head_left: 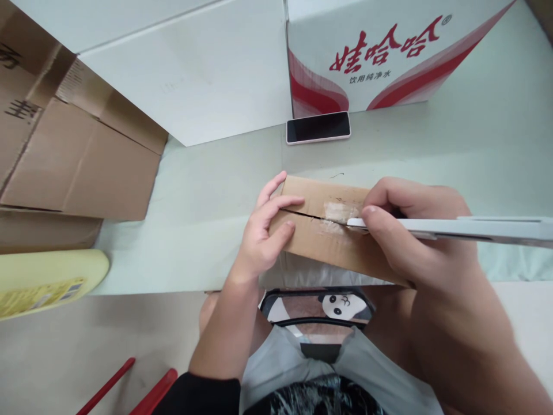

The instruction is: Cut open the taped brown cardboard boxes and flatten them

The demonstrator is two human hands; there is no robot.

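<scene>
A small brown cardboard box (322,230) lies on the pale green tabletop (203,190), its top flaps meeting in a seam partly covered by clear tape. My left hand (265,227) rests on the box's left end, fingers pressing the flaps down. My right hand (415,242) grips a long white flat tool (466,227), like a knife or ruler, with its tip laid on the taped seam near the box's middle. The tool's far end runs off the right edge.
A phone with a pink case (318,127) lies face up behind the box. A white carton with red lettering (380,52) and a plain white carton (190,69) stand at the back. Flattened brown cardboard (73,150) lies left; a yellow object (43,279) sits at the near left.
</scene>
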